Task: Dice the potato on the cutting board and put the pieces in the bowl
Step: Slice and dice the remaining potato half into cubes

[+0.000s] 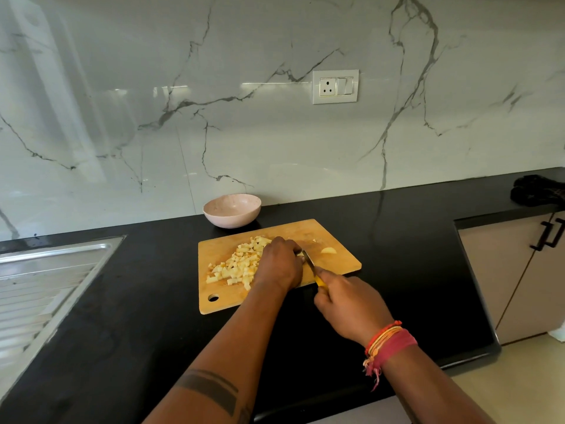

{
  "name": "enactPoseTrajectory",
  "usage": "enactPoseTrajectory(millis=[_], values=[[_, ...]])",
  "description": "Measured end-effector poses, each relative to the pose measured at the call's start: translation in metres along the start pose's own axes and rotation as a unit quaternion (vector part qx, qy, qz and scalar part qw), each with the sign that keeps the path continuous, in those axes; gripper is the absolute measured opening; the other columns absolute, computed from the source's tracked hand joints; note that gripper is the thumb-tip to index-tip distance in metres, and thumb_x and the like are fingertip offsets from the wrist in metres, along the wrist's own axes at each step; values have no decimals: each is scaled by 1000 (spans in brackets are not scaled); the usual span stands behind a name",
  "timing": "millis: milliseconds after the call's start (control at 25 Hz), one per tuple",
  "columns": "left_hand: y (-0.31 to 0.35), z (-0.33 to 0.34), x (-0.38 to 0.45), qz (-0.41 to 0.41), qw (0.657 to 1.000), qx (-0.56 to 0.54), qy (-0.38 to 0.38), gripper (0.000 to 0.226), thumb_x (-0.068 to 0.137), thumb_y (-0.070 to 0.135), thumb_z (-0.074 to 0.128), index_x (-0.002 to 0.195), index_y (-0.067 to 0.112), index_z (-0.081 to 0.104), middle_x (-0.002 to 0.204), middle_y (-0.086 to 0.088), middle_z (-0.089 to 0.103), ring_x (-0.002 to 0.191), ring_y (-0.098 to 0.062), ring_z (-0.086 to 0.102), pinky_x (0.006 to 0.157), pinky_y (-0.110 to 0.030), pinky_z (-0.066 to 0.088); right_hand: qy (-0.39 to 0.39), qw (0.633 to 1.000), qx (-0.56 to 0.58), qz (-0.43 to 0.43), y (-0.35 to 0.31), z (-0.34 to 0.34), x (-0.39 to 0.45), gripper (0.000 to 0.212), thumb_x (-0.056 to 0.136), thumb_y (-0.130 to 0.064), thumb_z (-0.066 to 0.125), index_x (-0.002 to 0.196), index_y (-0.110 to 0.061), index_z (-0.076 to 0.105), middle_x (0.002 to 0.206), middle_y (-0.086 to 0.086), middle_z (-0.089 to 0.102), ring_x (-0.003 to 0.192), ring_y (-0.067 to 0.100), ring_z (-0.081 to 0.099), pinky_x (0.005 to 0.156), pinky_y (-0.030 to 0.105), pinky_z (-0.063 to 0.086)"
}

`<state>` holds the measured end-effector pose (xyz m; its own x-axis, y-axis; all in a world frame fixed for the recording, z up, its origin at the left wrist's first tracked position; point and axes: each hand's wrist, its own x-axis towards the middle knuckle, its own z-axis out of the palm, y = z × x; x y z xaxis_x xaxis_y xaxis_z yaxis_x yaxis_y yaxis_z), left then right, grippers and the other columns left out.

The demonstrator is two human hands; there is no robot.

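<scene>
A wooden cutting board [220, 249] lies on the black counter. A heap of diced potato pieces [237, 266] covers its left middle. My left hand [279, 264] curls over a potato piece at the board's centre; that piece is mostly hidden beneath the fingers. My right hand [348, 304] grips a yellow-handled knife [312, 267], whose blade points up-left and meets the fingertips of the left hand. One uncut potato slice [328, 250] lies on the right part of the board. A pale pink bowl [232, 209] stands behind the board against the wall, with nothing visible inside.
A steel sink drainboard [39, 286] is set into the counter at the left. A dark cloth [538, 191] sits on the counter at the far right, above cabinet doors [513, 270]. A wall socket [335, 86] is on the marble backsplash.
</scene>
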<state>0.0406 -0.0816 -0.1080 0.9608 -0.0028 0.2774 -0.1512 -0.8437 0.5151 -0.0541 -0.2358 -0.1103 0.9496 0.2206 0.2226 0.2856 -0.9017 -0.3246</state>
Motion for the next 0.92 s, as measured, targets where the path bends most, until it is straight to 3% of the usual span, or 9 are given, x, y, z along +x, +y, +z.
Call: enactPoseTrajectory(millis=[160,400,520,680,920], values=[[-2,-1,-2,-9,1000,-21,10,27,96,24,69,123,23,73,125,1,62,116,-18,59,94,-26,44,20,1000,-12,-7,-4,2,-2,53,106,-40,40,159,-31,33,75,-9,58,65,7,55,52,28,40],[-1,-2,-3,-8,999,-32,-1,32,96,22,68,127,27,69,125,0,64,113,-17,60,98,-29,50,-2,1000,-3,-15,-3,-1,6,51,106,-39,39,156,-31,39,79,-9,59,71,11,59,61,34,52],[-1,0,-6,41,999,9,-30,44,99,17,59,137,39,59,128,-3,56,119,-23,53,104,-36,48,-3,1000,0,-19,-2,-2,6,52,105,-38,41,157,-32,38,77,-10,58,68,9,57,56,30,44],[0,0,-6,65,995,62,-37,33,101,19,55,124,39,66,128,-5,52,120,-26,50,102,-37,48,17,1000,2,-26,-4,0,-1,50,105,-38,41,154,-33,41,75,-9,59,66,9,57,53,28,42],[1,-2,-5,65,995,60,-45,33,99,19,56,121,41,66,128,-5,52,119,-25,51,101,-35,48,31,998,45,-24,0,-3,-14,51,106,-37,42,157,-35,39,68,-8,59,58,10,56,50,22,35]])
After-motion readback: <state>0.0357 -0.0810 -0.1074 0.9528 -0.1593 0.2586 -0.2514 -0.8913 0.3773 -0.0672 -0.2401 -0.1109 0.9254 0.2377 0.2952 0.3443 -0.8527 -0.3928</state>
